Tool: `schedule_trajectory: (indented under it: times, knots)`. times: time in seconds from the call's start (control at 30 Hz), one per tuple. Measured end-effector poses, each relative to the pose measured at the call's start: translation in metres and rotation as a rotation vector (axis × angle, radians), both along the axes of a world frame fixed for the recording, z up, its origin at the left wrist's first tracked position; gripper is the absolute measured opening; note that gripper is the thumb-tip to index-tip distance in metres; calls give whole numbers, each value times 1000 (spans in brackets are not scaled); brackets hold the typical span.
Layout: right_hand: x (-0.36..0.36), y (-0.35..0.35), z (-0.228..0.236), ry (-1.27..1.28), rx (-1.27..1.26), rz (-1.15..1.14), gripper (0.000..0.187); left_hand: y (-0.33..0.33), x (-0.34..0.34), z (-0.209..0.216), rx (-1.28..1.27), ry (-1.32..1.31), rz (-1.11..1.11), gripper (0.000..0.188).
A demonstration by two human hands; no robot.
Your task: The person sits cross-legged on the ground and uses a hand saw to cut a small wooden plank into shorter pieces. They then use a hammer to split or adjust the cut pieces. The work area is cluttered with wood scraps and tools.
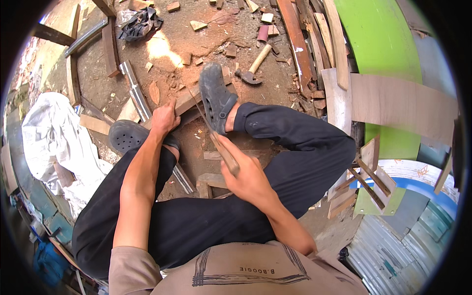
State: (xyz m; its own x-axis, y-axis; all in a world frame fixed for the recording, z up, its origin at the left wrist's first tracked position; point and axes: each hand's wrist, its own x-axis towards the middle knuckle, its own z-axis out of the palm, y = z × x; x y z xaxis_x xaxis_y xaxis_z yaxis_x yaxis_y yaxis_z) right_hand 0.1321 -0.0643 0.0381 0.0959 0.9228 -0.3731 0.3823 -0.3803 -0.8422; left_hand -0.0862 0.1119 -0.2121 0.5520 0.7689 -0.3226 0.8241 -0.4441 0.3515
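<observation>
My right hand (247,178) is closed round the wooden handle (225,155) of a handsaw. From there its thin blade (200,109) slants up and left to a wooden board (186,103), crossing it next to my clog. Fingers curled over the board, my left hand (165,118) grips it to the left of the blade. A dark grey clog (212,91) on my right foot rests against or on the board's far end; its exact contact is hidden. The other clog (127,136) is beside my left forearm.
A hammer (259,59) lies beyond my right foot among wood offcuts (198,25). Long planks (295,44) and a green panel (381,34) line the right side. White cloth (59,142) lies at left, near a metal bar (136,91). Wood pieces (212,180) sit between my legs.
</observation>
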Motion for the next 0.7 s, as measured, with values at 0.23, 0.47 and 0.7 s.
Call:
schedule_trajectory:
  times: [0.23, 0.47, 0.7]
  knots:
    - [1, 33, -15, -64, -91, 51, 67, 1, 5, -6, -27, 12, 10, 47]
    - [4, -12, 5, -14, -41, 21, 66, -2, 4, 1, 26, -28, 14, 53]
    - [-3, 32, -25, -50, -134, 23, 73, -4, 6, 7, -44, 54, 13, 65]
